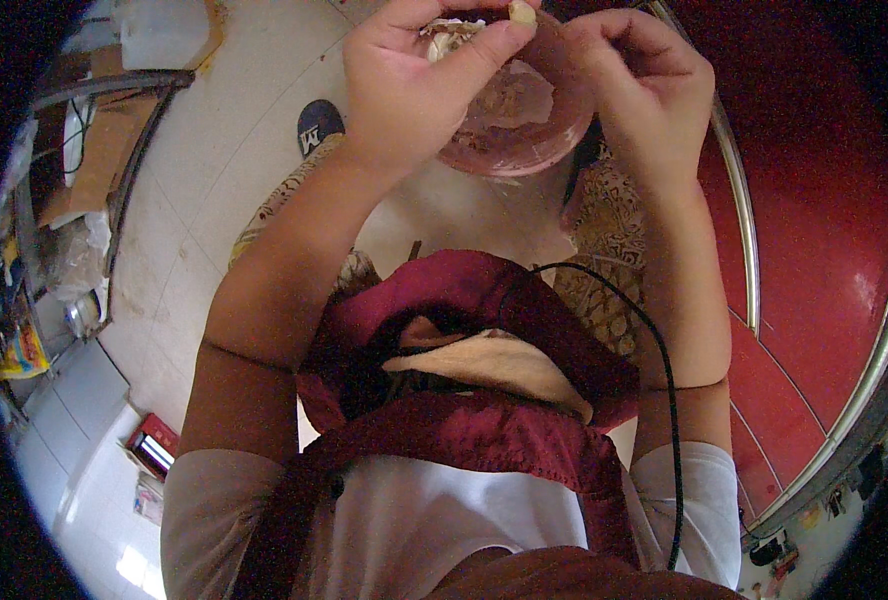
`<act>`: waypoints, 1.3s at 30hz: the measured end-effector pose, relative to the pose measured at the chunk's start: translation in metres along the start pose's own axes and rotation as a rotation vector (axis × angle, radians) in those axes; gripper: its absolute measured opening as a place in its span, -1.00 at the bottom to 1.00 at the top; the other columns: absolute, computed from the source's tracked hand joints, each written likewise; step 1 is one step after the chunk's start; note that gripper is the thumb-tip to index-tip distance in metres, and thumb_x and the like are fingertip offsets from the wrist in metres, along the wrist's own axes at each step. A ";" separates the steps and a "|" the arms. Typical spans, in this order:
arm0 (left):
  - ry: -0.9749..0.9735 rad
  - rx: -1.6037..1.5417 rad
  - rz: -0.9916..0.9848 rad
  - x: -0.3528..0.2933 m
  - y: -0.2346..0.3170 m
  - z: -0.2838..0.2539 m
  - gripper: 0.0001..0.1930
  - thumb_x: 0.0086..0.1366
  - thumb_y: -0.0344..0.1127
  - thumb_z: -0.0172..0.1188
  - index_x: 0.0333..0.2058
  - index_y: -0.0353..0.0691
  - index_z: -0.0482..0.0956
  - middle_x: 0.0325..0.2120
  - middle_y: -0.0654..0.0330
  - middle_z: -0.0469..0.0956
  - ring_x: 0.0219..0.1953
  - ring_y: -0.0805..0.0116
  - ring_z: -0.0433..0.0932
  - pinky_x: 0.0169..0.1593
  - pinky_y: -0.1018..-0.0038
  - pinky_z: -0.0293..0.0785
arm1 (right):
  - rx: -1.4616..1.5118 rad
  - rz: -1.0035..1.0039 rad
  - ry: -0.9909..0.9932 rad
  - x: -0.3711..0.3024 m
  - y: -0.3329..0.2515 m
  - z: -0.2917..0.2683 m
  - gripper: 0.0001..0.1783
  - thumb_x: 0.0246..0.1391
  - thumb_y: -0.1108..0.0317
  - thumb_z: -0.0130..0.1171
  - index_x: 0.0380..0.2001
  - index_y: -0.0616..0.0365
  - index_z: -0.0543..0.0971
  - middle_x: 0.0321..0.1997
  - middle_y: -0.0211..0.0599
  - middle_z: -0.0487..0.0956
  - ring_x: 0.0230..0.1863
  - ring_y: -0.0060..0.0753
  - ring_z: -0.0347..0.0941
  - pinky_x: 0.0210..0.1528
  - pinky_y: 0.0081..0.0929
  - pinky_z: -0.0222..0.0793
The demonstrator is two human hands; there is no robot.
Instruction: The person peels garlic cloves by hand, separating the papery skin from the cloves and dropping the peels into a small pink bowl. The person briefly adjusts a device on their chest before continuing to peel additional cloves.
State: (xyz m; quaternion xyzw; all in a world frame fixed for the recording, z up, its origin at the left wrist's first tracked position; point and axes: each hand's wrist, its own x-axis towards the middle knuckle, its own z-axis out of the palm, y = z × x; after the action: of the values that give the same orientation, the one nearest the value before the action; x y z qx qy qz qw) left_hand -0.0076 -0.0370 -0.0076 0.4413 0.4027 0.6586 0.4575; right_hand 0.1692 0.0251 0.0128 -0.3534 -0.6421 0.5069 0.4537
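Observation:
A pinkish see-through bowl (524,140) is at the top of the view, below my two raised hands. My left hand (414,75) is closed over its left side, with a pale garlic clove (522,13) pinched at the thumb tip. Whitish garlic pieces and papery skins (447,44) show beside the left fingers, partly covered by them. At the bowl's right rim my right hand (649,85) is closed, its fingers curled and thumb pressed to them. Whatever the right fingertips hold, if anything, is hidden. What the bowl rests on cannot be seen.
Red glossy cabinet fronts (814,250) with metal edges stand close on the right. On the left is a rack (114,150) with cardboard and bags. Light floor tiles (204,130) lie beneath, with a dark shoe (318,125) on them. A black cable (664,360) hangs over my apron (464,430).

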 end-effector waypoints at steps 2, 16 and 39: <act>0.017 -0.047 -0.022 0.000 0.000 0.001 -0.78 0.39 -0.51 0.26 -0.01 -0.43 0.62 -0.11 0.12 0.68 -0.13 0.49 0.64 -0.04 0.57 0.59 | 0.099 0.080 -0.141 0.002 -0.006 -0.013 -0.95 0.12 0.52 0.30 -0.41 0.29 0.66 -0.44 -0.47 0.65 -0.42 -0.71 0.49 -0.36 -0.66 0.42; -0.085 0.202 0.209 0.002 -0.014 -0.006 -0.78 0.33 -0.60 0.26 -0.05 -0.44 0.67 -0.05 0.00 0.62 -0.02 0.34 0.61 0.04 0.50 0.52 | 0.060 -0.187 -0.084 0.003 0.015 0.003 -0.91 0.15 0.59 0.29 -0.26 0.35 0.69 -0.25 -0.23 0.70 -0.24 -0.54 0.61 -0.19 -0.60 0.50; -0.137 0.729 0.546 0.005 0.004 -0.006 -0.80 0.24 -0.62 0.28 -0.15 -0.40 0.72 -0.16 -0.06 0.67 -0.20 0.22 0.71 -0.17 0.48 0.63 | -0.194 -0.114 -0.194 0.004 0.008 -0.016 -0.89 0.17 0.49 0.36 -0.26 0.32 0.75 -0.24 -0.29 0.74 -0.21 -0.55 0.63 -0.12 -0.63 0.53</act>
State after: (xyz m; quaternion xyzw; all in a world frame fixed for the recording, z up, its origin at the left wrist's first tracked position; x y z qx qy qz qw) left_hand -0.0150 -0.0343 -0.0049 0.7060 0.4460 0.5395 0.1078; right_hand 0.1829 0.0364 0.0071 -0.3081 -0.7480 0.4477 0.3810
